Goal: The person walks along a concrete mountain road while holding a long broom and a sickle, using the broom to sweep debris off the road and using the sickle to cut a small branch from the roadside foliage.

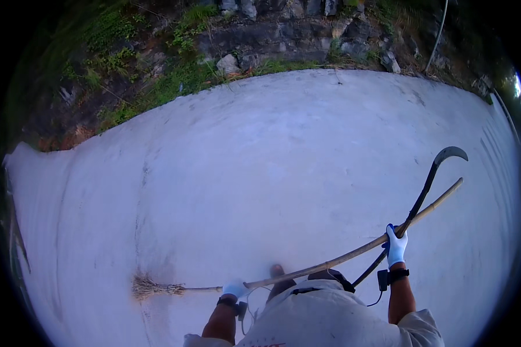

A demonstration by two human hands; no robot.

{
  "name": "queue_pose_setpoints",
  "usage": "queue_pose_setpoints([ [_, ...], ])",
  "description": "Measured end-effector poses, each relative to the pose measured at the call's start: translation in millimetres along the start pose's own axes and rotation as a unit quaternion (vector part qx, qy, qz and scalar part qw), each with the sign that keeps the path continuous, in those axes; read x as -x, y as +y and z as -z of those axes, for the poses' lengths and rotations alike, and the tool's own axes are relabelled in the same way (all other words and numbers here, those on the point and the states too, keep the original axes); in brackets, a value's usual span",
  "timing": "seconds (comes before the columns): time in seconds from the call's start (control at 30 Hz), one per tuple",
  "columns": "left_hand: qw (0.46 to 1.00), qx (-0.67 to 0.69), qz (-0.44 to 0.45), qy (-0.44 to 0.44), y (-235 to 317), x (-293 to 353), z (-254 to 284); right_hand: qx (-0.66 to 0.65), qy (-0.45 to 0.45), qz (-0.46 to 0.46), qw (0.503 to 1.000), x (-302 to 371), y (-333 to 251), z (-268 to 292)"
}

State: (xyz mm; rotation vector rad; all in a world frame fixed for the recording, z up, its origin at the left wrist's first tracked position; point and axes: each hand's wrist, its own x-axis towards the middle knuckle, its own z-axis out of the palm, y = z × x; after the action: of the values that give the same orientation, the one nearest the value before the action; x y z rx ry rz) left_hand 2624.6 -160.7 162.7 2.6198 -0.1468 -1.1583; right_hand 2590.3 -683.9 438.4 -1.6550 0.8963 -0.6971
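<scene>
A long broom [330, 264] with a pale bamboo-like stick lies slantwise across the front of my body. Its bristle head of bound twigs is at the lower left, close to the pavement. Low on the stick, my left hand [234, 288], in a white glove, is wrapped round it. Farther up, my right hand [396, 246], in a white and blue glove, grips the stick together with a sickle [426, 188]. The sickle has a long dark handle that crosses the broom stick at my right hand, and its curved blade points up to the right.
Pale concrete pavement [260, 173] spreads out around me, with a dark seam at the left. Along its far edge run grass and weeds [179, 81], loose rocks [228, 65] and a rough stone wall [272, 37]. A thin pole [437, 36] stands at the far right.
</scene>
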Motion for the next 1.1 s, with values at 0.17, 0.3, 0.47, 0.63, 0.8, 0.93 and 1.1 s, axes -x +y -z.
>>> queue_pose_setpoints([
  [0.17, 0.999, -0.032, 0.02, 0.038, -8, -36, 47, 0.085, 0.177, 0.002, 0.981, -32, -32, 22],
  [0.3, 0.998, -0.046, -0.021, 0.048, -13, -49, 71, 0.143, 0.255, 0.05, 0.955, -64, -47, 33],
  [0.47, 0.996, -0.074, -0.033, -0.036, 23, -55, 97, 0.125, 0.194, 0.027, 0.973, -132, -33, 19],
  [0.63, 0.992, -0.03, 0.002, -0.119, 148, -161, 158, 0.068, 0.12, 0.054, 0.989, -379, -33, -99],
  [0.8, 0.988, 0.052, 0.054, -0.132, 162, -151, 200, 0.012, 0.036, 0.023, 0.999, -436, -71, -201],
  [0.93, 0.979, 0.107, 0.089, -0.146, 178, -144, 247, 0.034, -0.023, 0.02, 0.999, -479, -95, -269],
  [1.1, 0.978, 0.116, 0.105, -0.136, 192, -163, 258, 0.058, -0.035, 0.048, 0.997, -505, -107, -320],
])
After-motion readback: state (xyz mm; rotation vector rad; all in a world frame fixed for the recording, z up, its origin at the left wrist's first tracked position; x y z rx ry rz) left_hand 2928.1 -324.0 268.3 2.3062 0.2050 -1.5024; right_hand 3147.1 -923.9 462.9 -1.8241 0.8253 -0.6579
